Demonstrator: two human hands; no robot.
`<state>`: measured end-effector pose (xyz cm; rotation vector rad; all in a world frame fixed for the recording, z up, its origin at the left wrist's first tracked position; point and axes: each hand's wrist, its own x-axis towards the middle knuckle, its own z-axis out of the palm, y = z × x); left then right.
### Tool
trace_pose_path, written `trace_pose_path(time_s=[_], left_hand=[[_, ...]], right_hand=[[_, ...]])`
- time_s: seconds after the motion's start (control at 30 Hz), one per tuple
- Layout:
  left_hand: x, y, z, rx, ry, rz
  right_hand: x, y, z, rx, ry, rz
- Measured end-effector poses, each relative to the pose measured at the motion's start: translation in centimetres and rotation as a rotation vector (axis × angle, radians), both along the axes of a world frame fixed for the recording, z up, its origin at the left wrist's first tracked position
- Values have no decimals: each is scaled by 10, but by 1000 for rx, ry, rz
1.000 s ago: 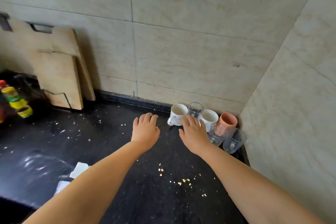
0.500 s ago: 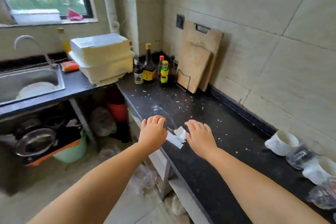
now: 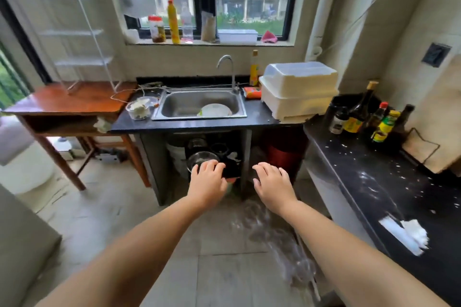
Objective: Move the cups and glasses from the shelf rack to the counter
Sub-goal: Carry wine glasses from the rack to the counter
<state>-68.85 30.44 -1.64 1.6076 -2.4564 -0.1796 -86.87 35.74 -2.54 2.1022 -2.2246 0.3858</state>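
Black worktop (image 3: 389,182) runs along the right; a white wire shelf rack (image 3: 82,32), blurred, stands on the wooden table (image 3: 62,102). Left hand (image 3: 207,184) and right hand (image 3: 273,185) hover relaxed, holding nothing.

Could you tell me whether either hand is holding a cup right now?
No, the left hand and right hand both hang empty in the air.

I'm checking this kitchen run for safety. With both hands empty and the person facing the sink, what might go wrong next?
The white wire shelf rack stands near the wooden table's edge and might tip when reached into. Clear plastic on the floor is a possible slip hazard. Both the left hand and right hand are empty.
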Motion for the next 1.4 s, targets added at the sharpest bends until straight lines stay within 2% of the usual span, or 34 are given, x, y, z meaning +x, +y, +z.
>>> trace_pose_path(time_s=[0.3, 0.53, 0.9, 1.13, 1.4], left_hand=[[192, -63, 22, -6, 42, 313], [279, -125, 27, -21, 66, 459], [377, -303, 57, -104, 125, 523], [442, -401, 72, -104, 151, 579], [524, -540, 96, -179, 126, 448]], right_hand=[[187, -107, 22, 49, -23, 343], [286, -197, 28, 35, -44, 538], [390, -400, 61, -18, -50, 631], [468, -501, 80, 5, -151, 609], [562, -629, 101, -109, -157, 548]])
